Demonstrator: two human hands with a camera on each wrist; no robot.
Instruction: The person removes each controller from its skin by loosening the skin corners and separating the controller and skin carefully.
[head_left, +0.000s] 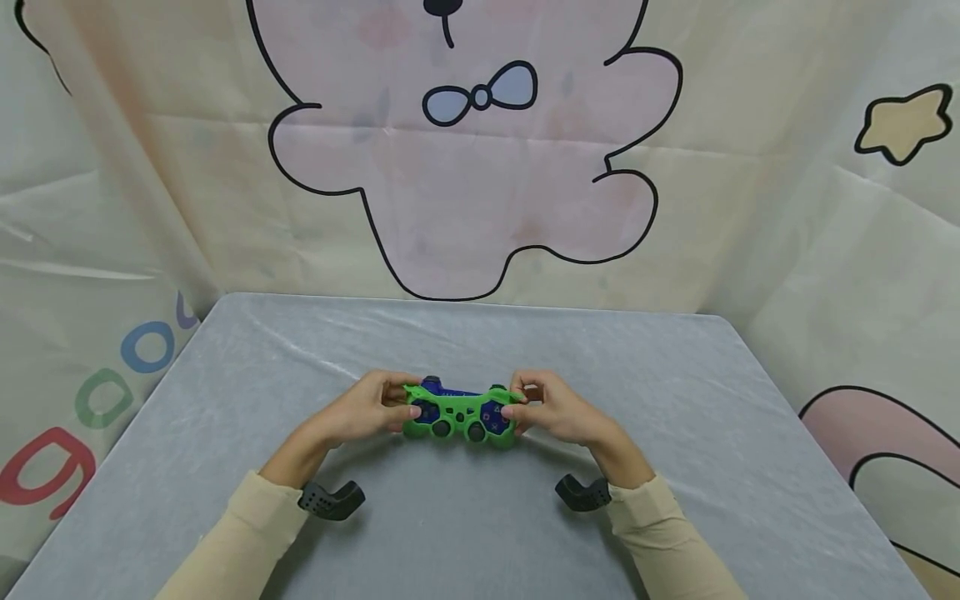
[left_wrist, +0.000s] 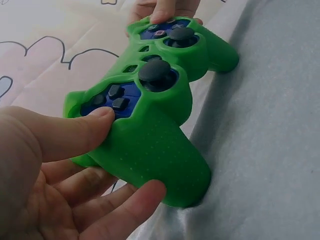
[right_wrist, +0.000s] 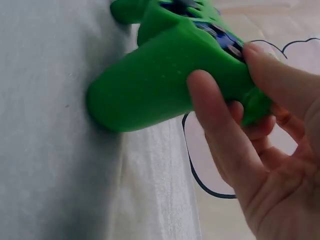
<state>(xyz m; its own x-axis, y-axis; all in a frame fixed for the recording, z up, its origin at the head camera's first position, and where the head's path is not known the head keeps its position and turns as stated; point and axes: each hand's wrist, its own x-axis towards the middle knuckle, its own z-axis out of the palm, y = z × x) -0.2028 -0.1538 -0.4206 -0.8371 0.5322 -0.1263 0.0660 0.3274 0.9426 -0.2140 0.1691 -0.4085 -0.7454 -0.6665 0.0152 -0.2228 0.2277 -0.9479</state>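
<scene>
I see the game controller (head_left: 459, 414), blue w/ green silicone cover, at table (head_left: 675, 400) centre, nearer the near edge. Left hand (head_left: 367, 408) grips its left end, right hand (head_left: 558, 408) its right end; thumbs on top, fingers curled under.

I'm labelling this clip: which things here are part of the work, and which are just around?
In the work:
game controller in its green cover
left hand
right hand

Just around:
grey table
cartoon backdrop
</scene>
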